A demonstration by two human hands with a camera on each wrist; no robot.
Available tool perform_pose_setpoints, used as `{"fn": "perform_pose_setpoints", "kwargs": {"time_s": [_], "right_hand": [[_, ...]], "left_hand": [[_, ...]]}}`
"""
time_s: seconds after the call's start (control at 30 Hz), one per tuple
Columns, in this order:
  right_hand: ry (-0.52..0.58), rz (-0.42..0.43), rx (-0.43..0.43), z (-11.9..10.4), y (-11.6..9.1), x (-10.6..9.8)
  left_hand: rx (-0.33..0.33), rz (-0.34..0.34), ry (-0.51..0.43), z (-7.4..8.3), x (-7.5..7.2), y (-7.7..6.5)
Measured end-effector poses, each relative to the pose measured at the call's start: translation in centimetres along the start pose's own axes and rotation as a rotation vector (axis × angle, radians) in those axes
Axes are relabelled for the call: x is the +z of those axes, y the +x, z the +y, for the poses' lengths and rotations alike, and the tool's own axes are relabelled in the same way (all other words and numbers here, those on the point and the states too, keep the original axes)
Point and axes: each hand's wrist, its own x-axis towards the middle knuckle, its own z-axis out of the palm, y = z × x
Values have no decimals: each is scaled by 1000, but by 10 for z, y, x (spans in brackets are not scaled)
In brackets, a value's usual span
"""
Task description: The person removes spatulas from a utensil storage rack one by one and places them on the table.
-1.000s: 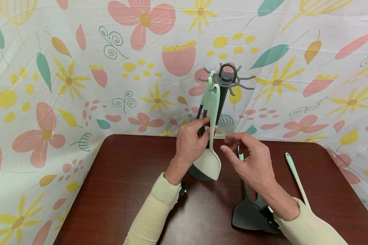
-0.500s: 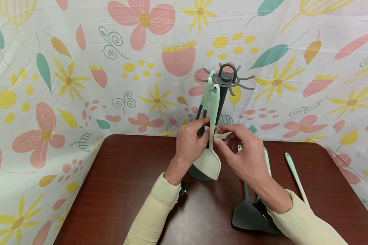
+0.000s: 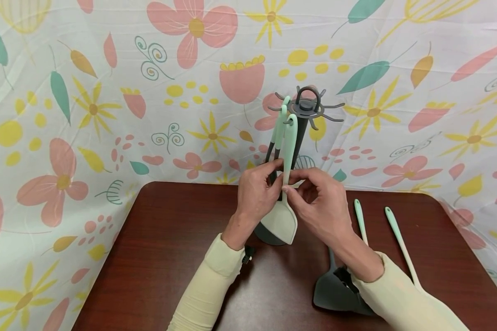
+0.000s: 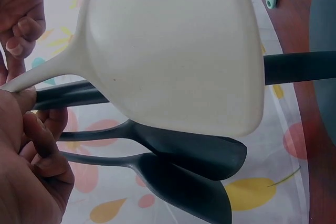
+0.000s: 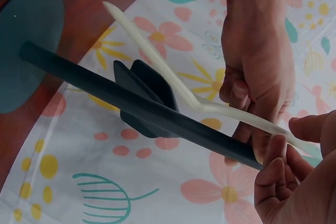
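Observation:
A cream spatula (image 3: 280, 223) with a mint handle hangs by its top hole from a hook of a dark grey utensil stand (image 3: 305, 109). My left hand (image 3: 252, 191) grips the stand's pole (image 5: 205, 142), its thumb close beside the spatula handle. From the other side, my right hand (image 3: 325, 204) pinches that handle between thumb and forefinger, above the blade. Two more utensils with mint handles (image 3: 279, 131) hang on neighbouring hooks; their dark heads (image 4: 189, 150) show behind the cream blade in the left wrist view.
A dark turner (image 3: 333, 292) lies on the brown table (image 3: 161, 257) at right, partly under my right forearm. Beside it are a mint handle (image 3: 359, 218) and a mint-and-cream utensil (image 3: 402, 246). A flowered cloth (image 3: 120, 128) hangs behind the table.
My right hand has moved left to the spatula and closed its thumb and forefinger on the handle. The spatula's blade has shifted very slightly. My left hand has stayed put.

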Motion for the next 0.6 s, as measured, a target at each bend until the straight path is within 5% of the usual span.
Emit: {"fn": "perform_pose_setpoints", "kwargs": {"time_s": [0.6], "right_hand": [[-68,9,-63,1,3,3]], "left_hand": [[-8,-8,8,0,0,0]]}}
